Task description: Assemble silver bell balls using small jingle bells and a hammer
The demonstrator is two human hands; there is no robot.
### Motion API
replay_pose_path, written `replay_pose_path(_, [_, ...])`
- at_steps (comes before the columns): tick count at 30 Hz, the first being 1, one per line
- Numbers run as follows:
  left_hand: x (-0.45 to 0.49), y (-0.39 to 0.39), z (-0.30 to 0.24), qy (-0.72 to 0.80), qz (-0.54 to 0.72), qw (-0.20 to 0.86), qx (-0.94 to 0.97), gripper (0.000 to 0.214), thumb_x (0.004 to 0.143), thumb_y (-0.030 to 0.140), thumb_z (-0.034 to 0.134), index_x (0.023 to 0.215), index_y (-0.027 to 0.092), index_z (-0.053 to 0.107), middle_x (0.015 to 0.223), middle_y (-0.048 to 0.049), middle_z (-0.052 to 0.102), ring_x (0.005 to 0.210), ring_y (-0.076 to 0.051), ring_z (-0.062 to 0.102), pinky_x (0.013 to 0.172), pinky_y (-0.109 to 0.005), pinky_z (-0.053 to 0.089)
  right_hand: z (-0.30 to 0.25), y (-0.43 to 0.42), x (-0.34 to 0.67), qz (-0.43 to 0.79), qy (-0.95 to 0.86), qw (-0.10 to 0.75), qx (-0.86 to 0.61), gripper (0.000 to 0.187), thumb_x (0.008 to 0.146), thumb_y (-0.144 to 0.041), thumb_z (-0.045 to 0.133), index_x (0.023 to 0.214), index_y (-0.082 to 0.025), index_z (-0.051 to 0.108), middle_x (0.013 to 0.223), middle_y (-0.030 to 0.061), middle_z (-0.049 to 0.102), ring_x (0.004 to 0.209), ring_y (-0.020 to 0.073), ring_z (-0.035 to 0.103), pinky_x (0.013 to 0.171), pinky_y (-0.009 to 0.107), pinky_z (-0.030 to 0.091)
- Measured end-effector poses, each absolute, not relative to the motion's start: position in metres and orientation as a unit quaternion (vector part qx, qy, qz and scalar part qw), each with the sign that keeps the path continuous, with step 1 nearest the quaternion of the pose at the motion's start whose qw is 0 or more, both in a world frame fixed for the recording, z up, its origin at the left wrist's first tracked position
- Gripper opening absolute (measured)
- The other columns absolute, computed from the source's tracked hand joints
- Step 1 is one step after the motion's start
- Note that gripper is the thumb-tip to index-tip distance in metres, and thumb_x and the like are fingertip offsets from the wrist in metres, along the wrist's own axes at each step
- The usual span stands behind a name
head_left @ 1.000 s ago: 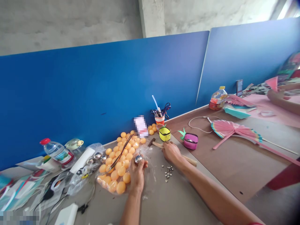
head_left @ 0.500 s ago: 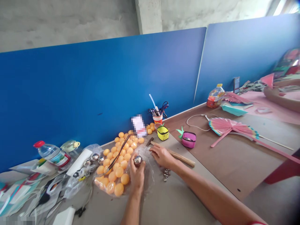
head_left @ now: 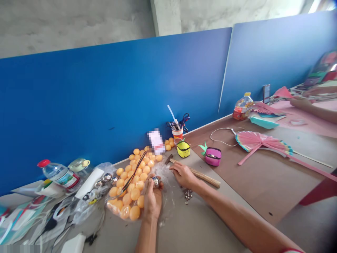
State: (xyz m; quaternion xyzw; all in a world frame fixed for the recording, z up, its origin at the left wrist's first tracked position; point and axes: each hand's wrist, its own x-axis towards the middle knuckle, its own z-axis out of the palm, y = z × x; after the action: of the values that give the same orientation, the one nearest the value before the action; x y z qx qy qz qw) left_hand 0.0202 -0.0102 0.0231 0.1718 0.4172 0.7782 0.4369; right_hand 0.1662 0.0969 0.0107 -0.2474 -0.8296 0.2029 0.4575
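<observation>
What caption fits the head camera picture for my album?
Left hand holds a shiny ball beside orange balls; right hand touches a hammer.

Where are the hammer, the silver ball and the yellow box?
hammer (head_left: 206,177), head view, middle of its wooden handle.
silver ball (head_left: 155,181), head view, its shiny top.
yellow box (head_left: 183,150), head view, its front side.

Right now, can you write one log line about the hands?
left hand: holds silver ball | right hand: over hammer handle | near: orange balls, small metal beads
</observation>
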Motion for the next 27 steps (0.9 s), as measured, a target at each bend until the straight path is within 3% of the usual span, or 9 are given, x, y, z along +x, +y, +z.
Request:
replay_pose_path(4, [0.019, -0.01, 0.0258, 0.377, 0.775, 0.492, 0.124, 0.039, 0.071, 0.048, 0.082, 0.093, 0.018, 0.071, 0.081, -0.0057, 0.071, 0.066, -0.015, 0.06, 0.061, -0.027, 0.05, 0.0116, 0.0932, 0.1653, 0.192, -0.834, 0.462, -0.234, 0.019, 0.093, -0.012, 0.051, 0.093, -0.019, 0.068, 0.084, 0.0075, 0.069, 0.079, 0.0189, 0.066, 0.073, 0.029, 0.053])
replay_pose_path(10, [0.0169, -0.0088, 0.0222, 0.386, 0.775, 0.482, 0.134, 0.029, 0.071, 0.04, 0.083, 0.085, 0.019, 0.069, 0.076, -0.0024, 0.07, 0.062, -0.012, 0.059, 0.058, -0.024, 0.047, 0.0114, 0.0931, 0.1659, 0.2, -0.836, 0.448, -0.246, 0.02, 0.094, -0.013, 0.05, 0.093, -0.02, 0.069, 0.085, 0.0074, 0.069, 0.08, 0.0193, 0.067, 0.074, 0.03, 0.054])
replay_pose_path(21, [0.0173, -0.0078, 0.0198, 0.38, 0.77, 0.487, 0.164, 0.045, 0.062, 0.032, 0.09, 0.104, 0.022, 0.075, 0.101, -0.0077, 0.077, 0.097, -0.025, 0.072, 0.092, -0.041, 0.055, 0.0119, 0.0925, 0.1661, 0.204, -0.835, 0.451, -0.241, 0.021, 0.095, -0.013, 0.049, 0.094, -0.019, 0.069, 0.085, 0.0081, 0.069, 0.081, 0.0193, 0.066, 0.075, 0.031, 0.054])
replay_pose_path(24, [0.0164, -0.0072, 0.0174, 0.394, 0.766, 0.475, 0.179, 0.044, 0.065, 0.038, 0.089, 0.104, 0.023, 0.074, 0.098, -0.0063, 0.077, 0.091, -0.023, 0.073, 0.093, -0.041, 0.055, 0.0125, 0.0931, 0.1671, 0.215, -0.831, 0.452, -0.244, 0.021, 0.095, -0.013, 0.049, 0.096, -0.018, 0.069, 0.087, 0.0085, 0.069, 0.083, 0.0194, 0.066, 0.077, 0.031, 0.055])
replay_pose_path(27, [0.0167, -0.0074, 0.0192, 0.395, 0.768, 0.477, 0.164, 0.039, 0.063, 0.041, 0.09, 0.092, 0.019, 0.074, 0.094, -0.0071, 0.078, 0.084, -0.021, 0.073, 0.085, -0.037, 0.058, 0.0119, 0.0942, 0.1673, 0.219, -0.832, 0.449, -0.241, 0.021, 0.096, -0.014, 0.048, 0.096, -0.018, 0.069, 0.087, 0.0088, 0.069, 0.082, 0.0195, 0.066, 0.076, 0.031, 0.055])
